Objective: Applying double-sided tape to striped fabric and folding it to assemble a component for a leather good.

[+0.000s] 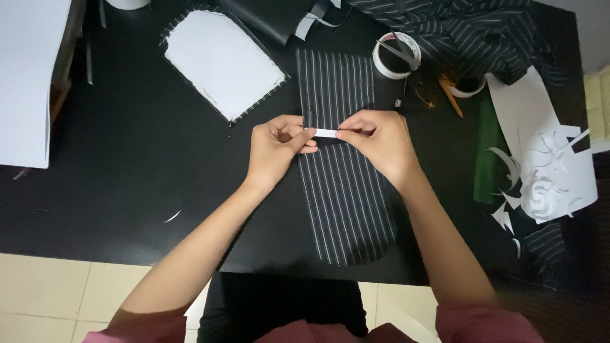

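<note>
A long piece of dark pinstriped fabric (pixel 343 197) lies on the black table (pixel 127 165), its rounded end toward me. Over its middle, my left hand (pixel 274 149) and my right hand (pixel 378 143) pinch the two ends of a short white strip of tape (pixel 325 133), stretched level between the fingertips just above the cloth.
A white pocket-shaped pattern piece (pixel 219 60) on striped fabric lies at the back left. A roll of tape (pixel 397 55) sits behind the cloth. More striped fabric (pixel 470 32), a green strip (pixel 488 152), white paper scraps (pixel 546 184) and scissors with orange handles (pixel 450 92) crowd the right. White sheet (pixel 28 76) at far left.
</note>
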